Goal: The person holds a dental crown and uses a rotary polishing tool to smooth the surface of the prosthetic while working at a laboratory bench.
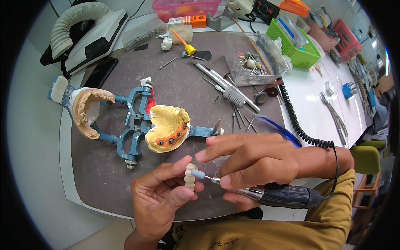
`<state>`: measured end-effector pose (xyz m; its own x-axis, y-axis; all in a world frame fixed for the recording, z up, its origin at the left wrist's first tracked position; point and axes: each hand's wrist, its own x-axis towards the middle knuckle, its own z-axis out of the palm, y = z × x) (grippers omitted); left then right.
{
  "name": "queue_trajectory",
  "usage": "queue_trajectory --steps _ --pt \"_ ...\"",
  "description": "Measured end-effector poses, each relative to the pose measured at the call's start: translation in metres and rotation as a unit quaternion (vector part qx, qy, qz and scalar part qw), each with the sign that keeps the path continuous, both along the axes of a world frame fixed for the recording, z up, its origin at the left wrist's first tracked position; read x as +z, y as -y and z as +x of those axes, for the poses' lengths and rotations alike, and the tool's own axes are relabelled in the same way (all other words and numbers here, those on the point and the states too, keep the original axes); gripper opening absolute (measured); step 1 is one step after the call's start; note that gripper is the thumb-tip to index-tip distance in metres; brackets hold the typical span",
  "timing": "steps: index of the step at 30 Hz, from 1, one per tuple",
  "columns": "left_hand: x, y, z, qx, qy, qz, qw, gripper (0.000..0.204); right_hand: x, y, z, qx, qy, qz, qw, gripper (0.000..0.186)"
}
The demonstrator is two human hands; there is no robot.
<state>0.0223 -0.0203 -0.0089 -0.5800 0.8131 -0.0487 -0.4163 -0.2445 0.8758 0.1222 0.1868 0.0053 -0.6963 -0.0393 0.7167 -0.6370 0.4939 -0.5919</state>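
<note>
At far left, a white unit with a ribbed hose [79, 21] runs into the dark lens rim, and beside it lies a black phone [100, 75]. A blue metal frame [132, 118] carries a beige dental cast [85, 112]; the yellow cast [168, 129] hides the part of the frame beneath it. The left hand [160, 191] rises from the lower edge, palm turned inward, its fingers clamped on a row of tooth-coloured crowns [190, 178] above the near part of the table [104, 179]; fingertips cover some of the row. A pale-blue bit [198, 173] meets the crowns, though the exact contact is hard to make out. The right hand [258, 162] reaches in from the right, back upward, its fingers closed around a handpiece [287, 196], upper fingers stretched toward the crowns, palm hidden. Behind it, a clear, blue-edged item [280, 128] is partly covered. Farther right, the background blurs into darkness.
</note>
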Motion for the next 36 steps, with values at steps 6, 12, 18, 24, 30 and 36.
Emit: queue_trajectory --steps 6,12,18,24,30,36 --pt "-0.0010 -0.0002 -0.0008 -0.004 -0.017 -0.004 1.000 0.043 -0.0057 0.0020 -0.0047 -0.012 -0.015 0.008 1.000 0.019" --pt "-0.0009 0.0001 -0.0006 -0.005 -0.018 -0.006 1.000 0.043 -0.0045 0.0012 -0.0064 0.001 -0.021 0.012 1.000 0.018" --pt "0.0001 -0.0007 -0.0005 -0.002 -0.016 -0.007 1.000 0.043 -0.0051 0.0006 -0.0065 -0.003 -0.024 0.013 1.000 0.018" --pt "0.0004 -0.0009 -0.0005 -0.002 -0.015 -0.006 1.000 0.044 -0.0037 0.0014 -0.0061 -0.007 -0.019 0.010 1.000 0.018" --pt "0.0002 -0.0016 -0.0003 0.000 -0.024 -0.005 1.000 0.044 -0.0034 0.0009 -0.0058 -0.003 -0.017 0.010 1.000 0.019" --pt "0.0005 0.0006 -0.0005 -0.005 -0.017 -0.018 1.000 0.044 -0.0074 0.0010 -0.0045 -0.019 -0.016 -0.004 1.000 0.019"
